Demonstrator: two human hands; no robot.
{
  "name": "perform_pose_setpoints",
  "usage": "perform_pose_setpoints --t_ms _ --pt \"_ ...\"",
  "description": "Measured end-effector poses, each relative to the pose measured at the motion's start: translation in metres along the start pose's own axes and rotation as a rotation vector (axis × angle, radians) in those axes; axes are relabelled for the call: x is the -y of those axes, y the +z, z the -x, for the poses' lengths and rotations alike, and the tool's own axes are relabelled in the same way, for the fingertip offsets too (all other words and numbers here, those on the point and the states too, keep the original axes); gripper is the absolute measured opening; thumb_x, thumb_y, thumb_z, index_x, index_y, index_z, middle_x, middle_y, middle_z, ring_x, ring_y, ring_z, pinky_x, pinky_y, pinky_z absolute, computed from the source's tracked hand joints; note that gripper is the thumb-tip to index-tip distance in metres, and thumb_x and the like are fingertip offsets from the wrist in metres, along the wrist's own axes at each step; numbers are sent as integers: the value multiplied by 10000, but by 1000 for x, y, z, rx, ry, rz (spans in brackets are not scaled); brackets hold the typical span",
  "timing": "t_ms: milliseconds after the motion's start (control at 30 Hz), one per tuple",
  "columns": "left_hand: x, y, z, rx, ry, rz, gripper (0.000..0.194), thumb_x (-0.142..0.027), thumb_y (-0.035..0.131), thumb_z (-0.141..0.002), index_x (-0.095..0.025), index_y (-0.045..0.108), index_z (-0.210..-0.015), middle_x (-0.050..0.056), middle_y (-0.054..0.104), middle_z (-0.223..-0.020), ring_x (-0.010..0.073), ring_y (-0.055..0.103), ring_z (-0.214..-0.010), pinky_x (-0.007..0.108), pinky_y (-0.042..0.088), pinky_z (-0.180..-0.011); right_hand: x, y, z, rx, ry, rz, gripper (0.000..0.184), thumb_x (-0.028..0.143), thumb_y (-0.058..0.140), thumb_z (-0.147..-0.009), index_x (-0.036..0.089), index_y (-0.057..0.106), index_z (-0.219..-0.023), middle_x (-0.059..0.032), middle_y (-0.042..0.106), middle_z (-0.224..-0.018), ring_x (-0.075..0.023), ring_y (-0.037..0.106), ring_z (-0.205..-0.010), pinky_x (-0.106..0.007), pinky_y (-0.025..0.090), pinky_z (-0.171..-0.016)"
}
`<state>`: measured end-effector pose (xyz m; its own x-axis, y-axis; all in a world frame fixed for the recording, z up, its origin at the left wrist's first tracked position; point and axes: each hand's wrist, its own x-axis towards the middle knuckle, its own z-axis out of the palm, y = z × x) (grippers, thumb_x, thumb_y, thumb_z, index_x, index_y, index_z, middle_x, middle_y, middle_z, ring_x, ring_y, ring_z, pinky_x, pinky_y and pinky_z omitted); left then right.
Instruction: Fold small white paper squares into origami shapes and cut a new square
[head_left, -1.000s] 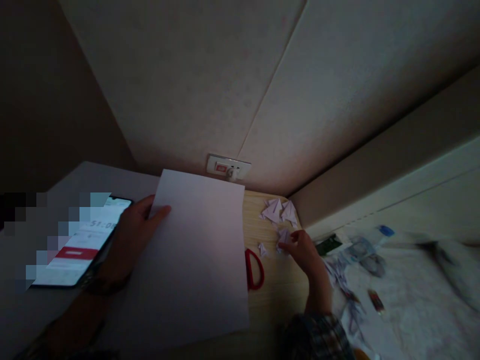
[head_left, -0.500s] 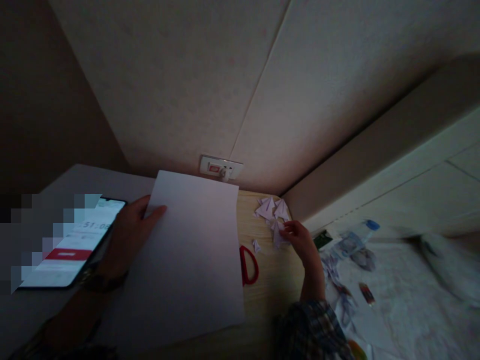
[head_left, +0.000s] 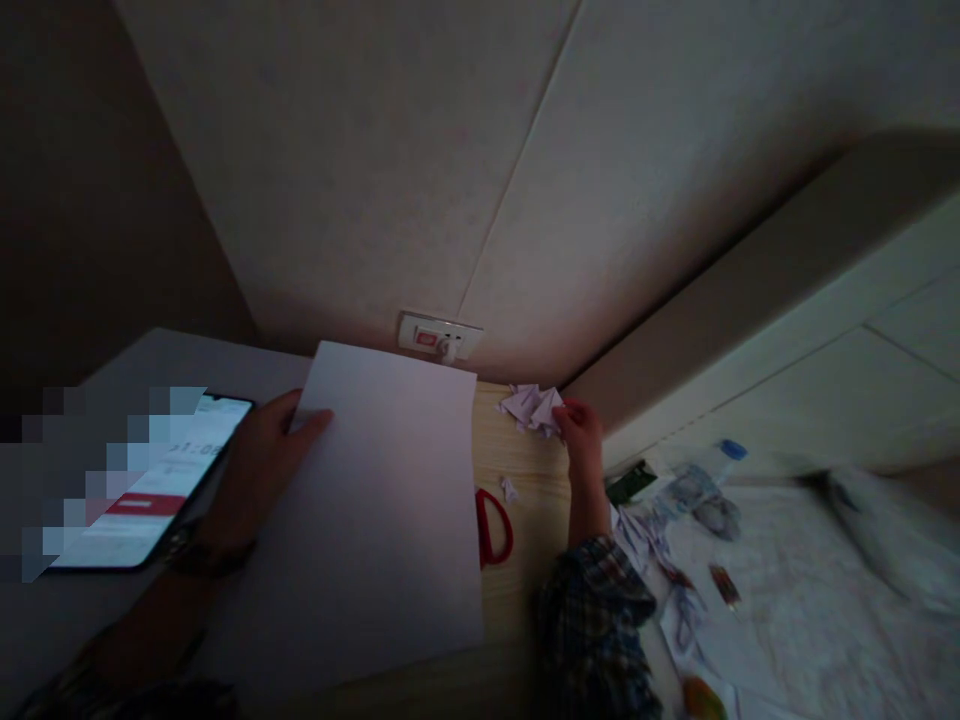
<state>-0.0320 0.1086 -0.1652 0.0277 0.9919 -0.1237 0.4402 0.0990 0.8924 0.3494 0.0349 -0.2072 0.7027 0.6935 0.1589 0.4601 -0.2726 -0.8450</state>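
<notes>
My left hand [head_left: 270, 450] grips the left edge of a large white paper sheet [head_left: 382, 490], thumb on top and the other fingers out of sight. Between the fingertips of my right hand [head_left: 583, 430] is a small folded origami paper figure [head_left: 550, 405], at the far right corner of the wooden table. It overlaps another white origami figure [head_left: 521, 402] there. A much smaller folded paper piece [head_left: 509, 490] lies nearer to me. Beside it, red scissors [head_left: 496, 530] show one handle loop; the rest is under the sheet.
A lit phone [head_left: 165, 480] lies left of my left wrist, on more white paper. A wall socket [head_left: 439, 337] with a plug sits behind the table [head_left: 525, 590]. To the right, a bed surface [head_left: 817, 600] holds a plastic bottle [head_left: 697, 485] and crumpled paper [head_left: 637, 535].
My right hand has carried its origami figure away from me, up to the others in the far corner. My left hand keeps its hold on the sheet. The view has shifted slightly.
</notes>
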Motion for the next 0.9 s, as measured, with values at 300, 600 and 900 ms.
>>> perform_pose_setpoints --t_ms 300,600,900 --pt "-7 -2 -1 18 -51 -43 378 -486 518 -721 -217 677 -934 18 729 -807 273 672 -709 322 468 -547 32 -16 42 108 -8 230 137 302 676 -864 167 688 -879 -31 696 -863 -177 633 -741 -363 529 -758" --pt "-14 -3 1 73 -129 -101 517 -499 502 -726 -140 654 -1066 76 711 -945 283 663 -764 318 478 -595 45 -6 90 469 -13 205 121 147 763 -601 222 673 -631 16 641 -676 -174 579 -658 -303 461 -668" --pt "-14 -1 -1 92 -157 -92 571 -551 501 -692 -151 664 -1066 68 717 -925 275 669 -733 319 485 -572 23 2 38 293 46 148 206 338 651 -924 140 654 -865 7 668 -812 -129 634 -694 -305 540 -681"
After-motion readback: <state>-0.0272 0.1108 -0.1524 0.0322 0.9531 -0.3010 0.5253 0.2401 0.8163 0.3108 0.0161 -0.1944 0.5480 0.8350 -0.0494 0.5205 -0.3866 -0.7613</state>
